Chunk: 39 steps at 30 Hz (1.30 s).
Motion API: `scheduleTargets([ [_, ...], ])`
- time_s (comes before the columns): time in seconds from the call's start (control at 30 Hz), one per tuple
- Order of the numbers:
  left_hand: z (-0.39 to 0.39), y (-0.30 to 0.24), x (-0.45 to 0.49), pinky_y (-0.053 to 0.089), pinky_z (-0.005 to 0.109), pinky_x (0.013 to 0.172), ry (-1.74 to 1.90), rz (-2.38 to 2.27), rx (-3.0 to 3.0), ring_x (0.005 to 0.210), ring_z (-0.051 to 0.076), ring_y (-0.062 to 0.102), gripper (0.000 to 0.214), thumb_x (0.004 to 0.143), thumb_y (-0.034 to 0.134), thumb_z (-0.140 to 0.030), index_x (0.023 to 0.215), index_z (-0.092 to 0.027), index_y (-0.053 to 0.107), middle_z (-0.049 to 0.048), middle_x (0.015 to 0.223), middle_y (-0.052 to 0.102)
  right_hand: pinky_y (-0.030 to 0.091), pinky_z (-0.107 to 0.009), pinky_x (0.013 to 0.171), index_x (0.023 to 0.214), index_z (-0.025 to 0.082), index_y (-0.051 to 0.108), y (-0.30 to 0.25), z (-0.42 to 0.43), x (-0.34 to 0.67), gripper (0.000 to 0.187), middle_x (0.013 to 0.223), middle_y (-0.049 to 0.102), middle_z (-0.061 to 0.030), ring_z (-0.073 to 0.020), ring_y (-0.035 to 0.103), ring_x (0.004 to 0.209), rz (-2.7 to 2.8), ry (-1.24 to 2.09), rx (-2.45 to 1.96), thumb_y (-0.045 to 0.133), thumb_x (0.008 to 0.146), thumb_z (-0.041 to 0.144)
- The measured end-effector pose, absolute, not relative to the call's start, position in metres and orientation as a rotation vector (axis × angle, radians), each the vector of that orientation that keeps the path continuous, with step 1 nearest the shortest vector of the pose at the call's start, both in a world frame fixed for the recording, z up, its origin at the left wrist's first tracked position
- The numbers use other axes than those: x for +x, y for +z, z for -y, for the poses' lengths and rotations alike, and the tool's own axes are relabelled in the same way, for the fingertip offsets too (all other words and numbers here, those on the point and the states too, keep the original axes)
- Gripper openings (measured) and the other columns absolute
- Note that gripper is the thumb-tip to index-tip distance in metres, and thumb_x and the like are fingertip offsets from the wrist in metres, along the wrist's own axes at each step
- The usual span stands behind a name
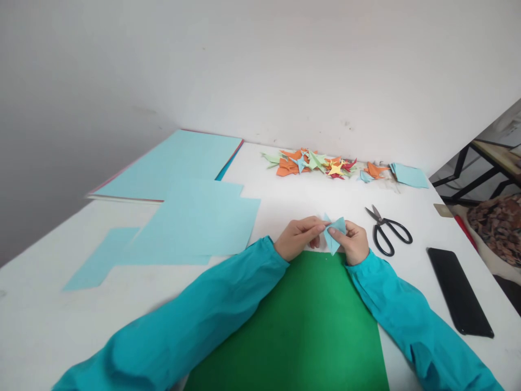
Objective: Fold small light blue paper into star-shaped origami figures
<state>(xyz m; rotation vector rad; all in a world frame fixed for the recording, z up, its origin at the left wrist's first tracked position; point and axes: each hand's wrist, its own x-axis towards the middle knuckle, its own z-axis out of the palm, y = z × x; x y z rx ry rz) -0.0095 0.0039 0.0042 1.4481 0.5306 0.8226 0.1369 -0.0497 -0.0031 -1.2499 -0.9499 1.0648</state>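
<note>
A small piece of light blue folded paper is held up between my two hands, just above the far edge of a green sheet. My right hand pinches its right side, thumb on the front face. From the left, my left hand is closed with thumb and forefinger at the paper's upper left edge. The paper has pointed corners and a crease down its middle. Some of the fingers are hidden behind it.
Colourful folded paper figures lie along the wall. Black-handled scissors and a black phone-like slab lie to the right. Blue paper squares sit back right. Large blue sheets and cut pieces spread left.
</note>
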Motion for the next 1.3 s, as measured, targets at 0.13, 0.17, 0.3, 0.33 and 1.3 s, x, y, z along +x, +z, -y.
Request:
scheduleTargets([
  [0.13,-0.005,0.003,-0.01,0.042,0.022,0.047,0.814,-0.511,1.451,0.047,0.006,0.049,0.031,0.075,0.055,-0.04,0.087,-0.013,0.068,0.0004,0.066,0.051,0.04,-0.024,0.041,0.068,0.016,0.063,-0.002,0.05,0.136,0.023,0.052,0.061,0.0014,-0.0111,0.05,0.043,0.975,1.041,-1.258,0.072,0.058,0.034],
  [0.17,-0.005,0.003,-0.01,0.042,0.021,0.047,0.814,-0.509,1.462,0.048,0.006,0.049,0.031,0.076,0.054,-0.039,0.088,-0.014,0.068,0.0007,0.068,0.051,0.041,-0.024,0.041,0.068,0.016,0.063,-0.001,0.05,0.136,0.023,0.052,0.062,0.0011,-0.0113,0.051,0.043,0.989,1.033,-1.266,0.072,0.058,0.034],
  [0.3,-0.003,-0.001,-0.01,0.041,0.019,0.044,0.901,-0.545,1.543,0.055,0.007,0.049,0.029,0.074,0.058,-0.037,0.093,-0.017,0.067,0.0027,0.078,0.049,0.038,-0.022,0.037,0.066,0.016,0.062,-0.001,0.05,0.133,0.022,0.047,0.059,0.0025,-0.0095,0.047,0.039,1.053,1.014,-1.317,0.072,0.059,0.034],
  [0.33,-0.002,-0.001,-0.01,0.041,0.019,0.044,0.95,-0.57,1.587,0.057,0.007,0.049,0.029,0.072,0.06,-0.035,0.094,-0.017,0.067,0.0031,0.079,0.049,0.039,-0.022,0.038,0.066,0.016,0.062,-0.001,0.05,0.133,0.022,0.048,0.059,0.0025,-0.0095,0.048,0.039,1.066,1.011,-1.319,0.071,0.059,0.034],
  [1.3,0.0,0.005,-0.01,0.036,0.021,0.05,0.791,-0.691,1.662,0.047,0.007,0.042,0.042,0.082,0.041,-0.04,0.055,-0.012,0.054,-0.0024,0.047,0.044,0.039,-0.023,0.038,0.071,0.015,0.066,0.0,0.05,0.133,0.026,0.052,0.062,0.0006,-0.0113,0.05,0.043,0.904,1.092,-1.307,0.072,0.058,0.037],
])
